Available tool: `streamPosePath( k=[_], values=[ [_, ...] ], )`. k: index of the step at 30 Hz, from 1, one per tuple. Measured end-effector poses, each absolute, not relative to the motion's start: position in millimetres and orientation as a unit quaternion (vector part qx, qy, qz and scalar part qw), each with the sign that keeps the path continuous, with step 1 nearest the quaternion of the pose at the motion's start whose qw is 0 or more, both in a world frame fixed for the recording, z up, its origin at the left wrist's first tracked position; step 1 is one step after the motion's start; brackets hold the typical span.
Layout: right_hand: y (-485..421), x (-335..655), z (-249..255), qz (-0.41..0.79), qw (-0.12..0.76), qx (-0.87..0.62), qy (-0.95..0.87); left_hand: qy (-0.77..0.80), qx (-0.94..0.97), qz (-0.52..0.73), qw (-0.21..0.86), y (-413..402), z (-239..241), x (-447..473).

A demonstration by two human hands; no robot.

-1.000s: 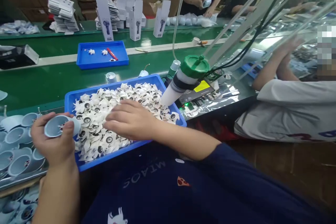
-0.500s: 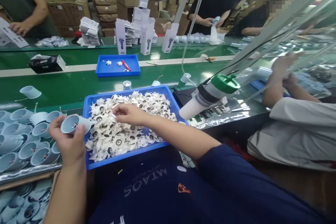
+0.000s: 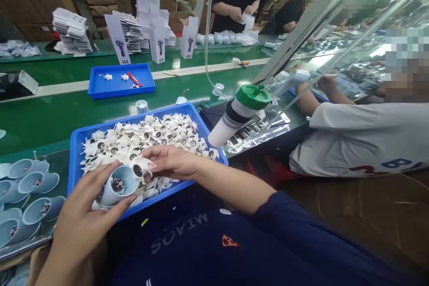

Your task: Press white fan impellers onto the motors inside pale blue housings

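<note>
Head-worn camera looks forward and down, close over blue tray (image 3: 74,156).

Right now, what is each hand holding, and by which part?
The left hand grips a pale blue cup by its outer wall; the right hand pinches a white fan wheel by its blades, over the blue tray.

Tray (image 3: 73,161) of impellers (image 3: 150,136) at the near edge of the belt (image 3: 50,111).
Cups (image 3: 27,196) lie left of it, bottle (image 3: 239,114) right, 1 more tray (image 3: 117,87) behind.

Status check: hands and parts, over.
Left hand gripping blue cup. Right hand pinching white impeller at cup's mouth, over full blue tray. Nothing between them.
</note>
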State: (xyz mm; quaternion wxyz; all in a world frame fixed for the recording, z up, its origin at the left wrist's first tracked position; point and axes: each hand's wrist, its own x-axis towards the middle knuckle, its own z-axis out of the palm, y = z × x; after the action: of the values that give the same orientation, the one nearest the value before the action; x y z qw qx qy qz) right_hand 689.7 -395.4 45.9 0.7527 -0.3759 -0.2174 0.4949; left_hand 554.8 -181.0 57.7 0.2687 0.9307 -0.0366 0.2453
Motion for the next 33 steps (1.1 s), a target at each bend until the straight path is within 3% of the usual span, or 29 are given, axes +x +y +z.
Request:
streamPosePath(
  k=[3, 6, 8, 11, 16, 22, 28, 33],
  values=[
    [-395, 680, 60, 0.324, 0.703, -0.529, -0.347, -0.077, 0.938, 0.257, 0.221, -185, 61, 553],
    [-392, 671, 78, 0.139, 0.538, -0.684, -0.472, -0.099, 0.939, 0.265, 0.198, -191, 62, 551],
    [-388, 670, 86, 0.087, 0.452, -0.733, -0.501, -0.102, 0.936, 0.275, 0.195, -195, 62, 550],
    [-386, 672, 93, 0.076, 0.395, -0.760, -0.510, -0.091, 0.926, 0.302, 0.208, -196, 58, 554],
    [-395, 677, 94, 0.064, 0.387, -0.790, -0.472, -0.067, 0.927, 0.284, 0.236, -188, 49, 569],
    [-412, 681, 69, -0.077, 0.360, -0.788, -0.494, -0.034, 0.934, 0.243, 0.261, -179, 45, 587],
    [-443, 683, 61, -0.210, 0.464, -0.710, -0.487, 0.039, 0.958, 0.178, 0.220, -140, 59, 669],
    [-445, 673, 64, -0.201, 0.489, -0.664, -0.528, 0.211, 0.950, 0.156, 0.167, -88, 69, 760]
  ],
)
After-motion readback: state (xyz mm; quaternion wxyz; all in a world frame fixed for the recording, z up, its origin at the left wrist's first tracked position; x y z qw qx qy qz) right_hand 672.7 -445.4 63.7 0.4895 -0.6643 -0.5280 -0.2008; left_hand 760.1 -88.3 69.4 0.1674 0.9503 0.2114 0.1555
